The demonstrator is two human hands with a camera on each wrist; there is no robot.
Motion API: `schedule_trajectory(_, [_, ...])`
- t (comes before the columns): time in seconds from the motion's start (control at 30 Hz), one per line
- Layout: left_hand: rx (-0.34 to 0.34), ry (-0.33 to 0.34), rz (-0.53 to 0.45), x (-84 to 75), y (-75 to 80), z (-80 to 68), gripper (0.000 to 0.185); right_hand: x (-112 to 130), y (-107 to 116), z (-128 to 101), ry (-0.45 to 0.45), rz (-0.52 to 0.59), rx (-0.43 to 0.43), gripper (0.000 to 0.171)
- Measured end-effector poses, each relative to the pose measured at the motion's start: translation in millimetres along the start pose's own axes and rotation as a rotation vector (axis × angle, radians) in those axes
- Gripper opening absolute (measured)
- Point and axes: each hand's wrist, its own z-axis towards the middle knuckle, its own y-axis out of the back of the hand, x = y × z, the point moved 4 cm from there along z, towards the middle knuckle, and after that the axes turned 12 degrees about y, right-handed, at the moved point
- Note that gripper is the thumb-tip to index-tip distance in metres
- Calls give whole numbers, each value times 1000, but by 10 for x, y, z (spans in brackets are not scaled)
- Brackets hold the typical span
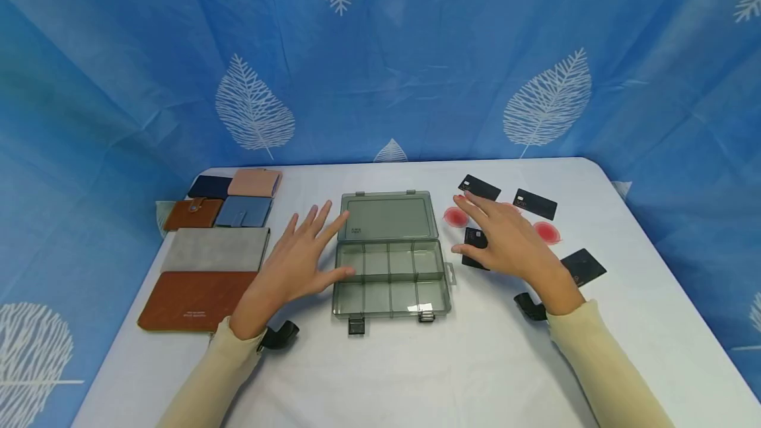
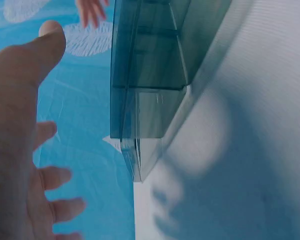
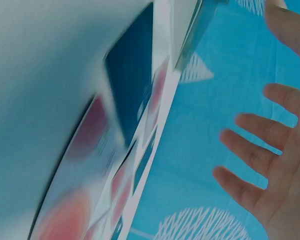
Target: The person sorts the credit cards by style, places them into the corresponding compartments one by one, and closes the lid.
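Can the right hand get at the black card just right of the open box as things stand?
Probably yes. The right hand hovers open right over that black card, partly covering it. Nothing lies between them, and the open box sits off to the side. The card lies flat on the table, so lifting an edge may be fiddly.

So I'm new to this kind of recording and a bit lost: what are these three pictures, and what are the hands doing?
No machine here: a person wears three cameras. The wide picture comes from the head; the two blurry ones come from each wrist, looking past the palm.

On the white table stands an open grey plastic organizer box with empty compartments. Left of it lie wallets in several colours. Right of it lie black cards and red round marks.

The left hand hovers open by the box's left edge. The right hand is spread open over one black card. Neither holds anything.
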Motion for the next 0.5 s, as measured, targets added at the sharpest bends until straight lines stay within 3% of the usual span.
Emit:
schedule_trajectory(0.2, [53, -95, -181, 33, -44, -51, 93, -263, 0, -130, -119, 67, 87, 76])
schedule_trajectory(0.4, [175, -78, -210, 111, -135, -62, 87, -400, -115, -199, -176, 124, 143, 70])
schedule_trajectory(0.5, [188, -70, -219, 161, -121, -64, 86, -437, -160, -212, -190, 124, 154, 71])
